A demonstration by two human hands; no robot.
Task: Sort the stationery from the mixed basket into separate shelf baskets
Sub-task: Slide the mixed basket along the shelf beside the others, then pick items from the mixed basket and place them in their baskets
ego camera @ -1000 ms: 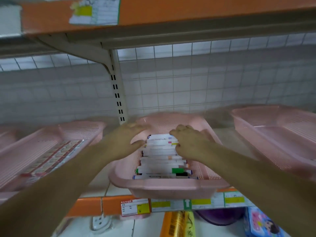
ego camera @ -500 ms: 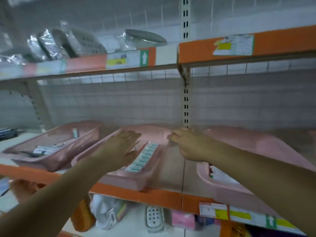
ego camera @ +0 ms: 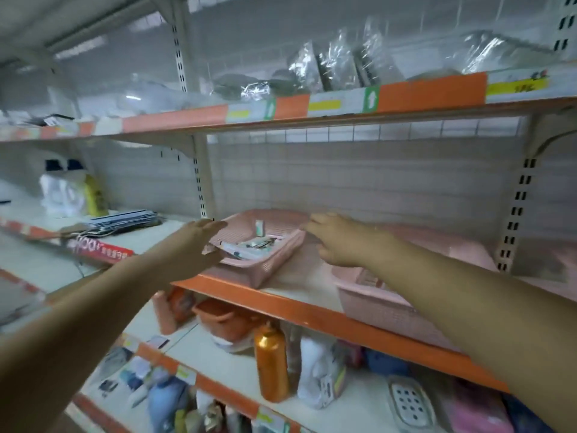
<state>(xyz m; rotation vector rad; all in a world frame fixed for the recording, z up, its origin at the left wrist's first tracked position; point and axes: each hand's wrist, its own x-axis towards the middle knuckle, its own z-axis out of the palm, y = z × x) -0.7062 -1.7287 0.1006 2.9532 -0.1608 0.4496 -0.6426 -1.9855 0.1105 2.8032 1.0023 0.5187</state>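
L hand (ego camera: 195,245), R hand (ego camera: 335,242) outstretched, either side basket (ego camera: 274,260)

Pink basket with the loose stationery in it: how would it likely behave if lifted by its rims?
Probably light: the pink basket has thin mesh walls and holds only a little stationery. Those walls may flex slightly under a grip. The loose pieces would likely slide if it tilts.
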